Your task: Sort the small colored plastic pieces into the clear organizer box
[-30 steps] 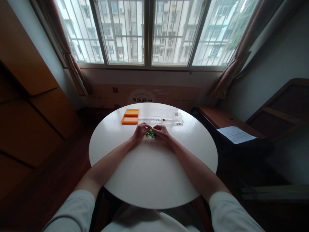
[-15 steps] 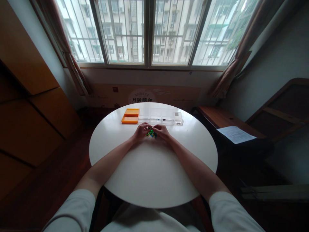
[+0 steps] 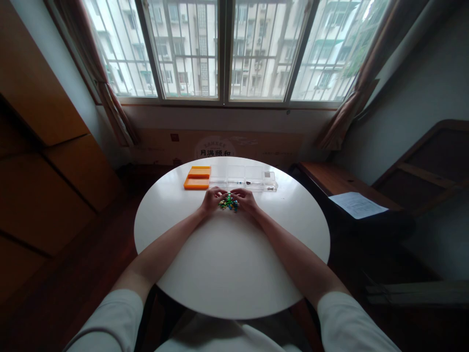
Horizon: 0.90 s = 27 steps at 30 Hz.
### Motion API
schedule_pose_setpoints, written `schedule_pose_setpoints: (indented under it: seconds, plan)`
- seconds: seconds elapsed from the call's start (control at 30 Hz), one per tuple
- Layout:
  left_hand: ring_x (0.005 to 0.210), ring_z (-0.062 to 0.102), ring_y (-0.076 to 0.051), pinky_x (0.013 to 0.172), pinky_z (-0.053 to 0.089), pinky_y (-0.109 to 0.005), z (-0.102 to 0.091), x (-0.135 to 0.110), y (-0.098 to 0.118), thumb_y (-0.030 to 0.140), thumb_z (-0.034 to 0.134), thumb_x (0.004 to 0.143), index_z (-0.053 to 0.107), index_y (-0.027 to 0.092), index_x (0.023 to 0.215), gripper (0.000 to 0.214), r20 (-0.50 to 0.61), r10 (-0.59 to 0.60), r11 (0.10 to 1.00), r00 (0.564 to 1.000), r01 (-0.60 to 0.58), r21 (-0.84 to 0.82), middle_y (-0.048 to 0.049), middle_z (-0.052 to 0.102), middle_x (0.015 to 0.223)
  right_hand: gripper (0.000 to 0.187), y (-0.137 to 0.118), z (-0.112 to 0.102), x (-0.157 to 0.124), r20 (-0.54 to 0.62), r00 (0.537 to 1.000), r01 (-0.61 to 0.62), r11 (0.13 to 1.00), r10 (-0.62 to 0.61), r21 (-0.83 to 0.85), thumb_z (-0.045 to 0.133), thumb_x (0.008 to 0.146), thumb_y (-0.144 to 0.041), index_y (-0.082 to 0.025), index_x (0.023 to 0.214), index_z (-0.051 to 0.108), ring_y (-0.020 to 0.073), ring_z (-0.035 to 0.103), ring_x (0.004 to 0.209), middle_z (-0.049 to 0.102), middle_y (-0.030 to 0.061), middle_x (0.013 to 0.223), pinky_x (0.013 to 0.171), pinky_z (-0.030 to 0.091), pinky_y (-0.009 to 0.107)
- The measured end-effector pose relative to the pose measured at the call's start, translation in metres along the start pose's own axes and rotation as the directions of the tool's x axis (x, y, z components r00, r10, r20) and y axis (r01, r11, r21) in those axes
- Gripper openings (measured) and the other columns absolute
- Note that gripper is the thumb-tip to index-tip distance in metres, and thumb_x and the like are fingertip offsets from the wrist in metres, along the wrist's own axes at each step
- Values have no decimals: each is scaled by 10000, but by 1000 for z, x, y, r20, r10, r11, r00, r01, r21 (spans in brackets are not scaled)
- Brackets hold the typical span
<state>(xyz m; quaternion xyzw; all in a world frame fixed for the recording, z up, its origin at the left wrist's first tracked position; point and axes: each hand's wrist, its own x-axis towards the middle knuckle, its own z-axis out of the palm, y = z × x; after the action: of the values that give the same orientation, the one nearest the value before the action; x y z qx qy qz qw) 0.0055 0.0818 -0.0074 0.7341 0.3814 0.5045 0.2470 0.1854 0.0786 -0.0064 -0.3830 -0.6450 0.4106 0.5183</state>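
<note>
A small heap of tiny coloured pieces [image 3: 229, 203], mostly green with some blue and yellow, lies on the round white table [image 3: 230, 264]. My left hand [image 3: 212, 198] rests just left of the heap with its fingers curled in at the pieces. My right hand [image 3: 246, 199] rests just right of it, fingers curled the same way. What the fingertips pinch is too small to make out.
Behind the hands stand a clear compartment box [image 3: 249, 178] with a few small items and an orange lid or tray [image 3: 198, 178]. A sheet of paper [image 3: 357, 204] lies on a dark side table at the right. A barred window fills the back wall.
Both hands stay at the heap with only slight finger shifts. The view has dipped a little.
</note>
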Motion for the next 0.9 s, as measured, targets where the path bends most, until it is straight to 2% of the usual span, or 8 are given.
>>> schedule_pose_setpoints:
  seconds: [0.17, 0.3, 0.4, 0.47, 0.63, 0.73, 0.83, 0.9]
  plan:
    - [598, 576, -108, 559, 468, -224, 0, -1, 3, 449, 645, 732, 702, 140, 803, 322, 29, -1, 1000, 1000, 1, -6, -48, 618, 752, 332, 0, 1, -1, -28, 999, 16, 1000, -16, -19, 720, 577, -455, -158, 715, 671, 154, 601, 635, 670, 45, 704, 625, 485, 279]
    - [605, 581, -105, 556, 471, -218, 0, -1, 5, 428, 646, 734, 692, 146, 857, 311, 40, -2, 1000, 999, 2, -19, -46, 625, 774, 335, -11, 0, 1, -52, 999, 4, 1000, -5, -12, 714, 584, -454, -152, 719, 667, 153, 600, 632, 667, 52, 701, 609, 488, 279]
    - [604, 576, -98, 541, 470, -206, 1, 0, 3, 376, 638, 745, 663, 151, 964, 314, -53, -33, 999, 998, 32, -15, -41, 631, 789, 335, -26, -2, 7, -148, 989, -20, 999, 25, 33, 695, 613, -438, -143, 767, 659, 141, 588, 604, 657, 52, 677, 562, 481, 263]
    - [575, 560, -88, 517, 469, -198, 1, 1, 1, 336, 610, 761, 662, 147, 948, 270, -141, -71, 998, 987, 69, -13, -44, 638, 798, 313, -33, -4, 14, -189, 981, -44, 999, 49, 28, 694, 615, -416, -137, 751, 653, 134, 578, 583, 650, 51, 650, 546, 480, 259]
    - [495, 529, -67, 442, 458, -175, -2, 5, -5, 292, 571, 754, 662, 122, 860, 220, -310, -233, 970, 922, 199, -137, -44, 639, 761, 188, -31, -6, 39, -138, 979, -154, 987, 147, -40, 700, 612, -283, -123, 696, 645, 118, 558, 531, 627, 38, 572, 506, 473, 242]
    - [473, 520, -64, 427, 457, -169, -3, 6, -6, 278, 574, 735, 663, 111, 846, 219, -338, -300, 951, 892, 250, -184, -28, 615, 680, 100, -22, -1, 56, -159, 956, -260, 963, 246, -68, 688, 613, -188, -118, 662, 635, 103, 542, 493, 616, 32, 543, 483, 466, 227]
    - [471, 519, -68, 426, 459, -167, -3, 6, -7, 257, 573, 726, 664, 106, 828, 203, -328, -316, 946, 890, 267, -186, -18, 597, 619, 72, -15, 9, 73, -220, 929, -320, 945, 299, -65, 687, 616, -149, -121, 640, 625, 97, 539, 473, 611, 28, 527, 480, 472, 222]
    - [477, 522, -71, 429, 463, -165, -2, 6, -7, 250, 577, 722, 665, 107, 820, 194, -321, -313, 946, 894, 266, -184, -15, 595, 598, 84, -13, 16, 82, -225, 922, -321, 947, 316, 11, 692, 628, -145, -119, 675, 628, 107, 568, 499, 625, 30, 543, 507, 494, 227]
